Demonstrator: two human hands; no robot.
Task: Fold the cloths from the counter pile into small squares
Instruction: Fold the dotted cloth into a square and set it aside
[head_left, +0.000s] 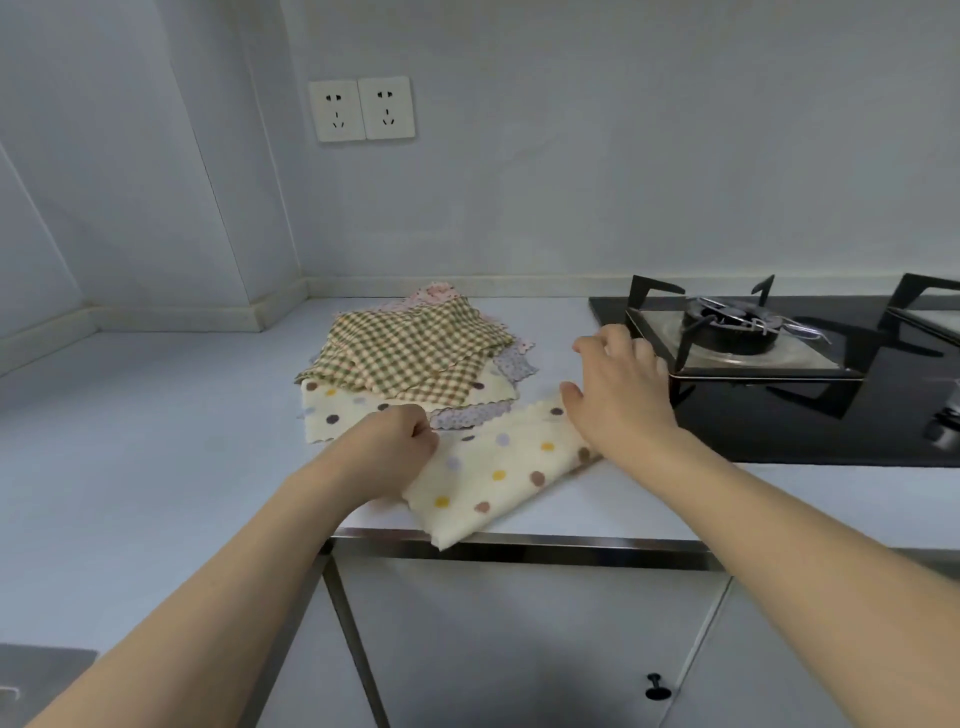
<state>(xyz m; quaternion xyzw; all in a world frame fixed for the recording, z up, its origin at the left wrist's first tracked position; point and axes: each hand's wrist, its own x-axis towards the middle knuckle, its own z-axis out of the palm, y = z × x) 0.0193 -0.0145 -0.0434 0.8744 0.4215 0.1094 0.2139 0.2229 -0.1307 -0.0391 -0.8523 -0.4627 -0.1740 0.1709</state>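
A cream cloth with coloured dots (498, 475) lies folded over near the counter's front edge, one corner hanging past the edge. My left hand (395, 447) pinches its left corner with curled fingers. My right hand (618, 387) hovers over the cloth's right end, fingers spread and relaxed, holding nothing. Behind them sits the pile of cloths (410, 358): a green-and-tan checked cloth on top, another dotted cream cloth and floral cloths underneath.
A black gas hob (753, 364) with metal pan supports stands right beside my right hand. The pale counter (156, 415) stretches to the left. Two wall sockets (361, 109) sit above. Cabinet doors with a dark knob (657, 686) are below.
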